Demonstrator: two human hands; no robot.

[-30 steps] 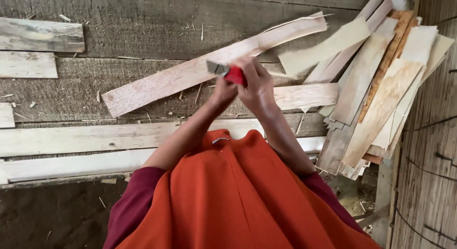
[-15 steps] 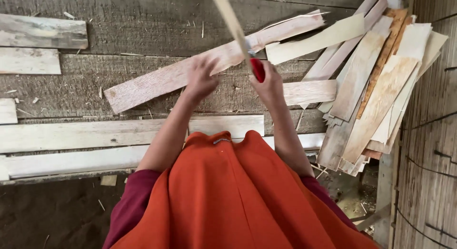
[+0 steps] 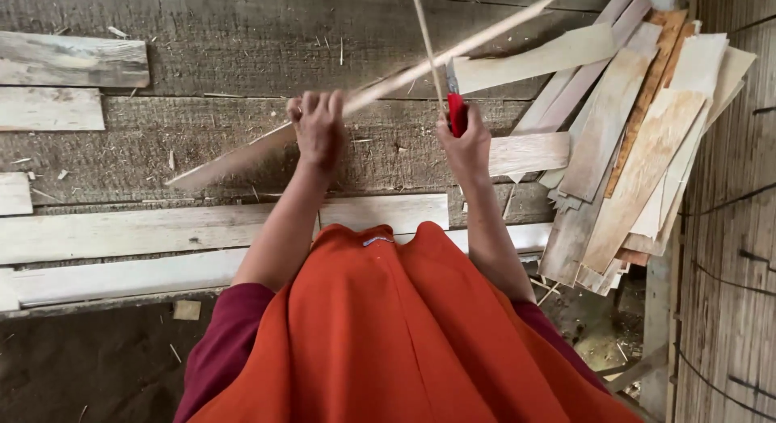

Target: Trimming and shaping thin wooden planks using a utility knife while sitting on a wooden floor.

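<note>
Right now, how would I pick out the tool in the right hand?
Start at the pile of pale wood slats on the right, then move left to the right hand. The knife sticks up from its fist: a red handle with a short grey blade, the only red thing among the bare wood strips.

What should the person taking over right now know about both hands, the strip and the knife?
Left hand: gripping the long thin wood strip, held up slanting over the plank floor.
Right hand: gripping the red-handled knife, blade up against a thin sliver split away from the strip.
Done: sliver partly split away.
Left: remainder of the strip; pile of flat slats to the right.
</note>
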